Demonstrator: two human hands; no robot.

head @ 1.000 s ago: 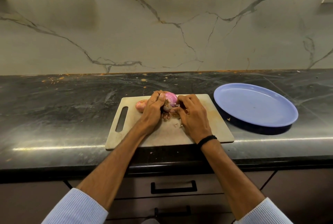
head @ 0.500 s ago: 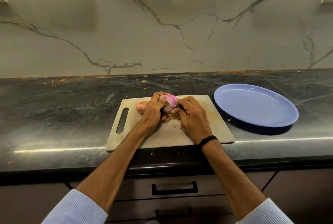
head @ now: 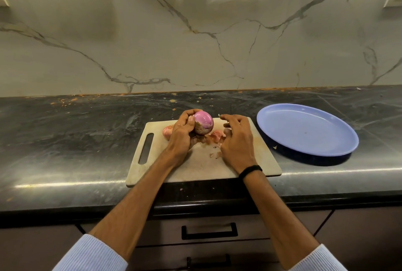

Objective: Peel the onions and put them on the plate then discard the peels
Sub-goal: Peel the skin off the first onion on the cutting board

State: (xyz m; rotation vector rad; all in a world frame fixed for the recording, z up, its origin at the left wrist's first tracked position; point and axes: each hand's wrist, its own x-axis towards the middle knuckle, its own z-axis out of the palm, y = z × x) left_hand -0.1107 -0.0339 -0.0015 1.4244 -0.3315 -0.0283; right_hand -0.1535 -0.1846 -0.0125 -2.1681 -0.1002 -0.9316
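Note:
My left hand (head: 181,134) grips a partly peeled onion (head: 203,123) and holds it up over the cutting board (head: 195,167). Its top is glossy pink and its base still has brown skin. My right hand (head: 237,140) hovers just right of the onion with loosely curled fingers, apart from it. A pink peel piece (head: 217,138) lies on the board between my hands, with small peel scraps (head: 214,154) nearer me. A second onion (head: 167,132) lies on the board, mostly hidden behind my left hand. The blue plate (head: 304,131) has no onions on it.
The board and plate sit on a dark stone counter (head: 65,140) against a marble wall. The counter's front edge runs just below the board. Drawers with black handles (head: 208,230) are beneath it. Orange crumbs dot the back of the counter.
My right hand has come away from the onion to the right, and a pink peel piece now lies on the board. My left hand has turned the onion upward.

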